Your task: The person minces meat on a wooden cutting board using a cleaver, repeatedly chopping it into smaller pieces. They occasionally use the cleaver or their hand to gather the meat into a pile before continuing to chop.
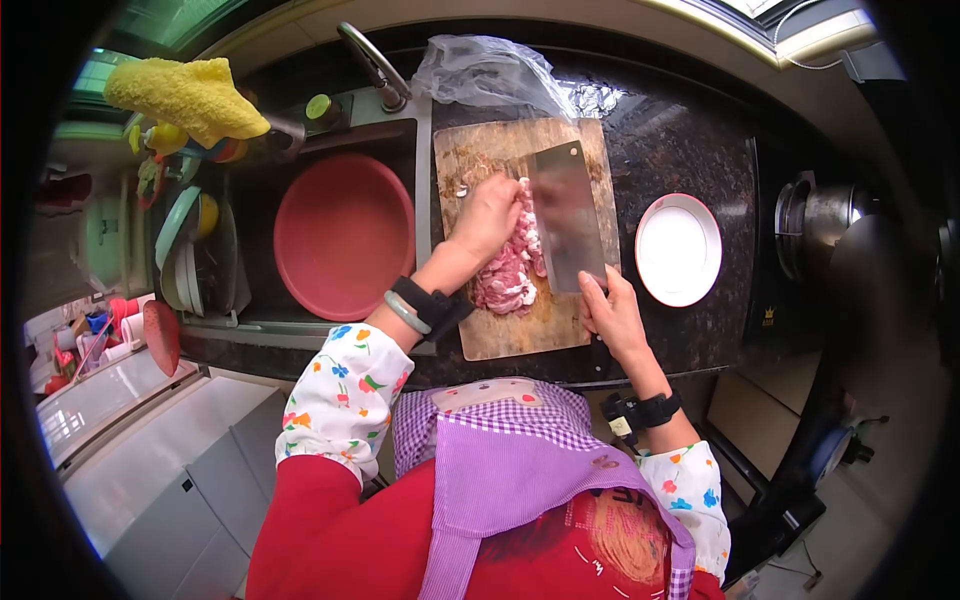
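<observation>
A wooden cutting board (480, 345) lies on the dark counter with cut raw meat (507, 285) in a strip down its middle. My left hand (489, 212) rests at the far end of the meat, its fingers curled down against it; the fingertips are partly hidden. Wrapped round the handle of a wide cleaver (570, 215) is my right hand (612, 312). The cleaver's blade stretches away over the board, just right of the meat and beside my left fingers.
Left of the board, a red basin (345, 240) sits in the sink below a faucet (375, 65). A crumpled clear plastic bag (490, 70) lies behind the board. To the right are a white bowl (678, 250) with a red rim and a metal pot (830, 220).
</observation>
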A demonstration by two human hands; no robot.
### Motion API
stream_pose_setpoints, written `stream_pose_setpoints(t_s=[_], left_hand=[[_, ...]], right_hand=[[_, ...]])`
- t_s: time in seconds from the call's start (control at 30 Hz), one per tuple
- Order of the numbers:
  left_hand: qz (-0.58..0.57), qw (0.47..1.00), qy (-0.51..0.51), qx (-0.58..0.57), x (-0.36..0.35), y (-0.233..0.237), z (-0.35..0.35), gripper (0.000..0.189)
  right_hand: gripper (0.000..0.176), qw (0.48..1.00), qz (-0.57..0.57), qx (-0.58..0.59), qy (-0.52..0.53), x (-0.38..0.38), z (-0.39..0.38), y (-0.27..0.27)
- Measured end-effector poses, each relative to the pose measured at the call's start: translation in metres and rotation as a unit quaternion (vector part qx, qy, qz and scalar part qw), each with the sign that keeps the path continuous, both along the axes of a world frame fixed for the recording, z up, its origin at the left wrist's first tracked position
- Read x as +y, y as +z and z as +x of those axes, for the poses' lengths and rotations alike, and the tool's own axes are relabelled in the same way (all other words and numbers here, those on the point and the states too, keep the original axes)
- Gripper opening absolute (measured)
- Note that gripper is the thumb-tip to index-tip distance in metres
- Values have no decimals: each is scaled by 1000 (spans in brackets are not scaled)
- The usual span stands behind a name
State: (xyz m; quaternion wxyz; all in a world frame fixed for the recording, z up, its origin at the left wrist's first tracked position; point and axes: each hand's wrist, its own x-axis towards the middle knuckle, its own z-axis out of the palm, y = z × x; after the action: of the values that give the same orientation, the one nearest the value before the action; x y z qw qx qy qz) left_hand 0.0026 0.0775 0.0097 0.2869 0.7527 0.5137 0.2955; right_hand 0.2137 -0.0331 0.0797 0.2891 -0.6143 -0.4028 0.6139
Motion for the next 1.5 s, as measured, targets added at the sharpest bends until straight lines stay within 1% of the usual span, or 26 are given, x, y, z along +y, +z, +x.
stream_pose_setpoints(t_s=[0.07, 0.13, 0.2, 0.23, 0.3, 0.37, 0.43, 0.5, 0.53, 0.6, 0.67, 0.73, 0.8, 0.83, 0.87, 0.9, 1.0, 1.07, 1.13, 1.2, 1.27, 1.3, 1.33, 1.4, 1.43, 1.5], left_hand=[[10, 999, 16, -30, -15, 5, 11, 12], [14, 998, 25, -59, -33, 20, 14, 18], [74, 996, 26, -32, -57, 37, 19, 24], [74, 996, 26, -32, -64, 34, 21, 24], [153, 988, 21, 28, -72, 21, 21, 30], [127, 992, 12, 12, -67, 10, 18, 33], [97, 995, 5, -5, -62, 10, 12, 36], [143, 985, 92, 27, -58, 12, 6, 40], [142, 985, 91, 26, -58, 14, 5, 40], [57, 990, 130, -26, -62, 21, 0, 44], [17, 991, 116, -69, -65, 25, -6, 47], [-59, 986, 104, -120, -69, 29, -9, 45], [-60, 984, 110, -129, -69, 30, -8, 41], [-78, 978, 135, -140, -69, 27, -5, 37], [-97, 970, 161, -152, -70, 24, -2, 33], [-16, 986, 136, -97, -66, 21, -1, 26], [30, 992, 99, -66, -59, 16, 6, 22], [32, 996, 74, -29, -64, 18, 11, 21], [35, 998, 50, 8, -69, 21, 12, 21], [84, 996, 3, -7, -73, 25, 8, 22], [101, 995, 4, -8, -77, 28, 2, 23], [99, 995, 12, -30, -81, 31, -2, 24], [93, 994, 17, -53, -85, 31, -7, 25], [76, 992, 57, -86, -88, 27, -15, 27], [58, 991, 77, -93, -91, 28, -15, 24], [43, 989, 98, -97, -90, 29, -17, 22]], right_hand=[[20, 997, 49, -48, -42, -4, -5, 0], [20, 994, 62, -75, -45, -5, -2, 7], [19, 983, 97, -151, -20, -2, 0, 23], [17, 966, 156, -205, 10, -2, 5, 17], [15, 958, 186, -217, 34, -2, 4, 17], [11, 944, 223, -232, 67, -1, 2, 19], [12, 942, 197, -254, 94, -2, -1, 21], [12, 941, 200, -256, 98, -2, -5, 25], [13, 935, 221, -255, 108, -2, -6, 30], [15, 930, 240, -252, 121, -2, -9, 33], [20, 914, 303, -242, 120, 0, -13, 33], [24, 910, 316, -241, 122, 5, -22, 43], [18, 891, 373, -248, 74, 10, -34, 50], [18, 892, 373, -246, 74, 10, -35, 36], [15, 892, 311, -304, 123, 9, -33, 11], [12, 884, 246, -360, 171, 10, -35, 4], [9, 895, 248, -334, 163, 15, -35, -1], [10, 897, 250, -332, 155, 19, -37, 25], [11, 898, 329, -275, 100, 17, -39, 39], [16, 892, 334, -286, 106, 7, -34, 16], [19, 890, 196, -366, 191, 6, -29, -1], [18, 894, 179, -360, 198, 12, -29, 5], [18, 895, 177, -360, 198, 16, -31, 14], [15, 902, 291, -281, 150, 21, -32, 35], [16, 897, 318, -278, 134, 22, -37, 47], [17, 898, 275, -305, 159, 14, -41, 33]])
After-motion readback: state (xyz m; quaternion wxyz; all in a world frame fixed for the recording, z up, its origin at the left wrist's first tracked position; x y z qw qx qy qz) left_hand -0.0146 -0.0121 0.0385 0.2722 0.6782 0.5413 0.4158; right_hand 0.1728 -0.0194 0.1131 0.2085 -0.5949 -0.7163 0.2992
